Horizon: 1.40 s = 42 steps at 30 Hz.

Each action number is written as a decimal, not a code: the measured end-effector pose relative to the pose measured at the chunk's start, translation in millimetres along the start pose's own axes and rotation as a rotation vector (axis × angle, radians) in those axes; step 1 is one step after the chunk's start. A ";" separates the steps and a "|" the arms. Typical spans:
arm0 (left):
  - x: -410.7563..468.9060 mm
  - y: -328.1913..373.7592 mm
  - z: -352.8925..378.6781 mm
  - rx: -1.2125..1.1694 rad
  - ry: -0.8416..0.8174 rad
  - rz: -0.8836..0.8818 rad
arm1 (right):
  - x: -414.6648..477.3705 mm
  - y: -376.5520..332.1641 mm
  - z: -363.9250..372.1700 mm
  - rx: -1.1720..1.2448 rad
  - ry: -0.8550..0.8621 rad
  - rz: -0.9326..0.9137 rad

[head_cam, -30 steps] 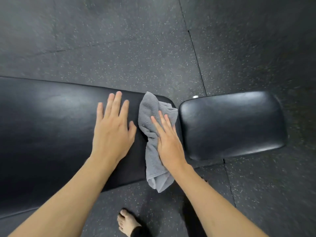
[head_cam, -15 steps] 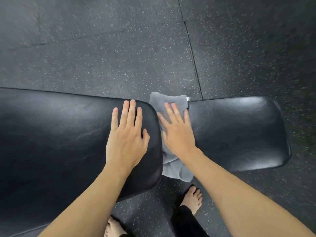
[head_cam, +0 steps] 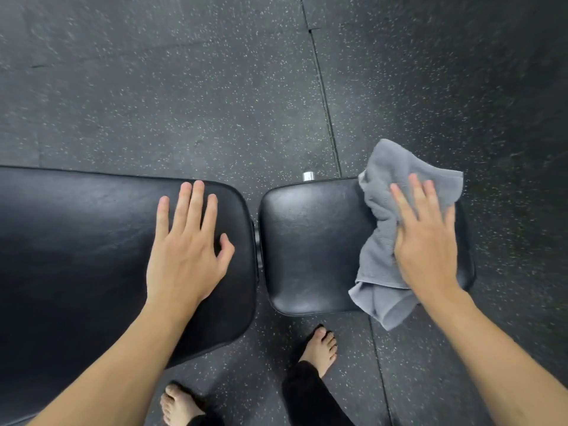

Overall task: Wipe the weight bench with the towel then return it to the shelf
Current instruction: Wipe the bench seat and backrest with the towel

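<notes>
Floor (head_cam: 215, 87): dark speckled rubber mats spread under everything you see, with a seam running from 12 o'clock down past the bench.
Long pad (head_cam: 76, 256): the weight bench's bigger black cushion fills your 9 o'clock side, glossy, and ends near the centre.
Seat pad (head_cam: 310, 247): the shorter black cushion sits at about 3 o'clock of the long pad, with a narrow gap between them.
Towel (head_cam: 381, 241): grey and crumpled, it lies on the seat pad's 3 o'clock end; one corner overhangs the far edge toward 1 o'clock, another droops off the near edge toward 5 o'clock.
Left hand (head_cam: 187, 250): your palm lies flat on the long pad's rounded end, fingers spread toward 12 o'clock, grasping nothing.
Right hand (head_cam: 424, 241): you press it flat on the towel, fingers extended, not curled around the cloth.
Feet (head_cam: 319, 348): bare, on the floor at 6 o'clock, below the pads.
Metal knob (head_cam: 308, 176): small and silver, it pokes out at the seat pad's far edge.
</notes>
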<state>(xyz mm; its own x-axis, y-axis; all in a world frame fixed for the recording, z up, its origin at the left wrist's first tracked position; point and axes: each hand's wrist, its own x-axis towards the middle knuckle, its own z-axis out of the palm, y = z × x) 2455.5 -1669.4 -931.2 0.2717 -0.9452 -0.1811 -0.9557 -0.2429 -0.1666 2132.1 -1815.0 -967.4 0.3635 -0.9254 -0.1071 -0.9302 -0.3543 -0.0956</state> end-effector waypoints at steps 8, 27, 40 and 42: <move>-0.4 0.0 0.5 0.038 -0.011 0.005 | -20.4 -28.6 5.4 0.041 0.016 0.106; 2.3 0.7 2.7 0.014 -0.014 -0.001 | 81.7 -51.6 17.1 -0.072 0.015 -0.105; -2.6 0.1 5.7 -0.015 0.015 0.016 | 3.5 29.4 -17.7 0.248 0.107 0.428; -4.1 0.2 5.0 -0.021 0.024 0.022 | -20.7 25.9 -9.8 0.259 0.149 0.489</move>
<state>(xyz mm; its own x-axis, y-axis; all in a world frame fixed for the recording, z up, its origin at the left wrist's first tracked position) 2454.8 -1664.4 -935.4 0.2480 -0.9553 -0.1607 -0.9636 -0.2262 -0.1425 2100.0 -1806.3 -958.0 -0.1350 -0.9890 -0.0609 -0.9389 0.1473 -0.3111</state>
